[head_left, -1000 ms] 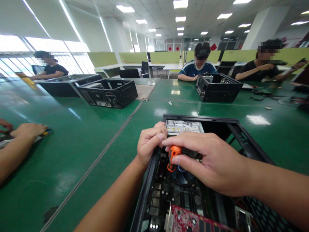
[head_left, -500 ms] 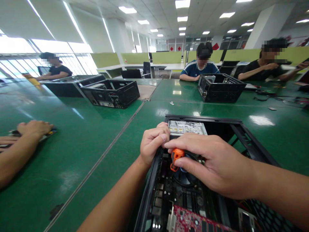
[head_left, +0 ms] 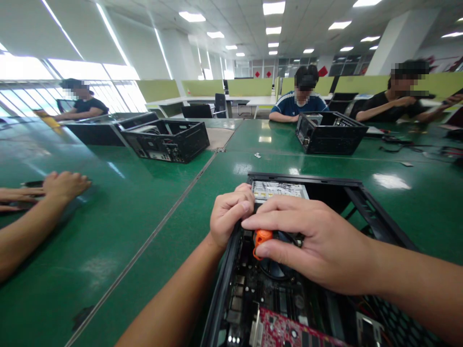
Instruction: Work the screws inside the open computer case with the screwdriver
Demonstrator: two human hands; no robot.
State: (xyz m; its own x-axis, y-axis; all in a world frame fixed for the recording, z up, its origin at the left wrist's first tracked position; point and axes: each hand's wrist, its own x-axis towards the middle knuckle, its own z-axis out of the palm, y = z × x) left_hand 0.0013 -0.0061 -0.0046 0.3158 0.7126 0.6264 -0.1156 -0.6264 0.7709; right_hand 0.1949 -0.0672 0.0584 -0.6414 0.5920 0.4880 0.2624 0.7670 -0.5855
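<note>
An open black computer case (head_left: 358,202) lies on the green table in front of me, its motherboard and a red expansion card (head_left: 289,327) showing. My left hand (head_left: 228,214) is closed round the case's left rim. My right hand (head_left: 314,241) is closed on a screwdriver with an orange and black handle (head_left: 261,237), held across the inside of the case above a round fan (head_left: 275,267). A silver drive (head_left: 277,189) sits at the far end of the case. The screwdriver's tip is hidden by my fingers.
A co-worker's arm and hand (head_left: 65,185) rest on the table at left. Two more open cases (head_left: 168,140) (head_left: 331,131) stand further back, with three people seated behind them. Cables and small parts (head_left: 401,142) lie at far right. A seam (head_left: 173,207) runs across the table.
My right hand shifted slightly left with the screwdriver. The co-worker's hand at left slid further right along the table. My left hand stayed on the rim.
</note>
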